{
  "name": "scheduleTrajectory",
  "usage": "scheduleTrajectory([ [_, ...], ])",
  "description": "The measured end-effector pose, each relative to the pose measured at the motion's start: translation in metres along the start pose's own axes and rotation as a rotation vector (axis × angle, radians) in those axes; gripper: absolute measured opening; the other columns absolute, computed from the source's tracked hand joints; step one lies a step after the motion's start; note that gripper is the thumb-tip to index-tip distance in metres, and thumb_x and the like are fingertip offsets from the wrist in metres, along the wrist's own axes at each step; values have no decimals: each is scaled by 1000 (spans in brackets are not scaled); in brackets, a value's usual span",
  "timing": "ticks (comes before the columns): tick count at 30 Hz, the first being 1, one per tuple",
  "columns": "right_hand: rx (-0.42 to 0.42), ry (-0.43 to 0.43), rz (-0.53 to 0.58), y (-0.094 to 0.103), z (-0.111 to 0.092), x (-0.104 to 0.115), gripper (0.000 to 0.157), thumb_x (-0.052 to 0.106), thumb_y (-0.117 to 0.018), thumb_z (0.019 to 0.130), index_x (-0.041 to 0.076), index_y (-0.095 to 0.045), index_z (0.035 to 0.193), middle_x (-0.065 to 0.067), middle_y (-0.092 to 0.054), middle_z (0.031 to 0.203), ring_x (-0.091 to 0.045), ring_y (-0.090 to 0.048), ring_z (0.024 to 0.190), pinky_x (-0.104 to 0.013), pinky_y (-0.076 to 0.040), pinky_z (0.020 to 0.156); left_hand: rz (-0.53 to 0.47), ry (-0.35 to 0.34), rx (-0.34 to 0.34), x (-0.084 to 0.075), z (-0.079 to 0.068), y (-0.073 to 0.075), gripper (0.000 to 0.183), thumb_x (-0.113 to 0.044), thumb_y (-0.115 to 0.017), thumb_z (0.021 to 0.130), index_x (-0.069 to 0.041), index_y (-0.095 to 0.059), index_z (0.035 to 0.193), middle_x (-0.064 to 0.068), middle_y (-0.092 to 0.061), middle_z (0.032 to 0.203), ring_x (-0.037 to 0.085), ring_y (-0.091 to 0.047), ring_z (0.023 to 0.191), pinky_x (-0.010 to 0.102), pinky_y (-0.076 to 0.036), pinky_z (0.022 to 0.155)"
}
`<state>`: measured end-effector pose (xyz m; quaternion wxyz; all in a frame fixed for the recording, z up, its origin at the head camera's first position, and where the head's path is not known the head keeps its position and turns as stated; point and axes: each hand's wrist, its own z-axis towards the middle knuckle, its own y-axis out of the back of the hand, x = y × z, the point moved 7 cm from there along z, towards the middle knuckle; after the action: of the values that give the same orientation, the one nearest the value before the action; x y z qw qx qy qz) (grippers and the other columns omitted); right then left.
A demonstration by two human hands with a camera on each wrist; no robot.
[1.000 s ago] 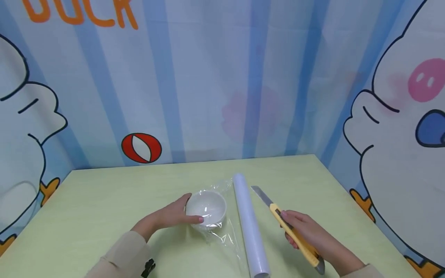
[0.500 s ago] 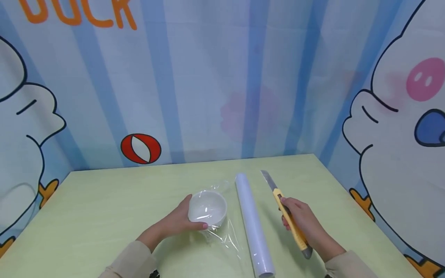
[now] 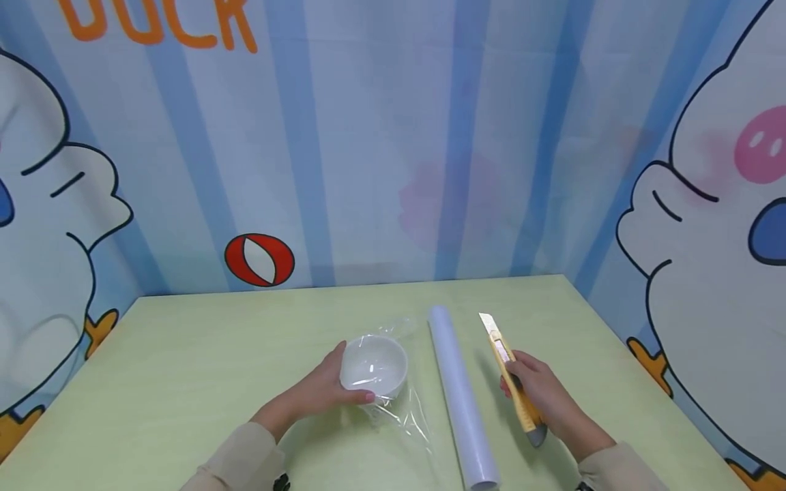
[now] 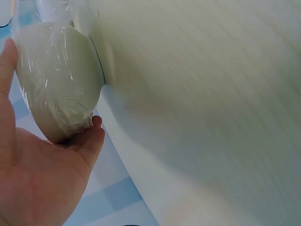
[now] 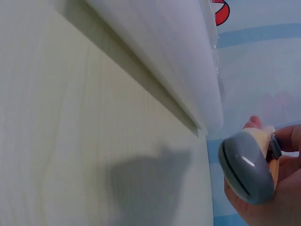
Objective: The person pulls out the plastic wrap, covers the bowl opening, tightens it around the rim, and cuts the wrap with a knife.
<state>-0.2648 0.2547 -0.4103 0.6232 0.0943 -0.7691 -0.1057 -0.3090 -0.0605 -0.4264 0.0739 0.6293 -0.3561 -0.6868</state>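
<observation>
My left hand (image 3: 325,385) grips a white bowl (image 3: 373,366) by its left side, the thumb along the near rim. Clear plastic film (image 4: 61,80) is wrapped over the bowl, with loose ends hanging out toward the roll. In my right hand (image 3: 543,392) is a yellow utility knife (image 3: 522,402), held slanted with its short exposed blade (image 3: 488,322) pointing away from me. The thumb lies on top of the knife's handle. From the right wrist, the knife's grey end cap (image 5: 247,167) faces the camera.
A long pale roll (image 3: 463,399) lies lengthwise on the table between the bowl and the knife. The light green tabletop (image 3: 202,368) runs back to a blue striped curtain (image 3: 368,136) with cartoon figures on both sides.
The knife's blade has slid back and shows shorter than before. My right hand has turned the knife more upright. The bowl stays in my left hand, and the head view has shifted slightly.
</observation>
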Motion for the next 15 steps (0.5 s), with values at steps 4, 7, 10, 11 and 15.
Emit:
scheduleTrajectory([
  [4, 54, -1, 24, -3, 2, -3, 42, 13, -33, 97, -6, -34, 134, -2, -56, 76, -13, -52, 70, -27, -45, 65, -16, 6, -5, 3, 1, 0, 114, -41, -80, 65, 2, -12, 145, 17, -34, 142, 32, -38, 127, 53, -32, 105],
  [7, 70, -22, 34, -3, 5, -6, 46, 12, -31, 96, -8, -27, 138, -5, -57, 84, -14, -53, 74, -28, -45, 66, -29, 20, 8, 7, 1, -1, 119, -42, -82, 62, 2, -9, 145, 18, -30, 144, 33, -35, 129, 55, -30, 106],
  [10, 63, -36, 23, 0, 8, -10, 51, 10, -31, 95, -8, -21, 141, -14, -58, 95, -16, -53, 77, -29, -45, 67, -31, 27, 23, 9, 0, -3, 123, -42, -83, 61, 2, -5, 145, 19, -26, 146, 34, -31, 131, 56, -27, 106],
  [11, 66, -40, 11, 1, 10, -11, 52, 9, -31, 94, -7, -19, 142, -18, -57, 103, -16, -53, 80, -28, -45, 68, -31, 24, 23, 8, -1, -2, 124, -42, -83, 61, 2, -5, 145, 19, -25, 146, 35, -31, 131, 57, -27, 106],
  [15, 91, -55, -9, 4, 14, -16, 56, 4, -32, 92, -6, -14, 144, -28, -46, 122, -19, -53, 87, -29, -45, 72, -17, 1, 13, 4, -1, 0, 122, -40, -83, 61, 3, -6, 145, 20, -26, 145, 34, -33, 131, 55, -27, 107],
])
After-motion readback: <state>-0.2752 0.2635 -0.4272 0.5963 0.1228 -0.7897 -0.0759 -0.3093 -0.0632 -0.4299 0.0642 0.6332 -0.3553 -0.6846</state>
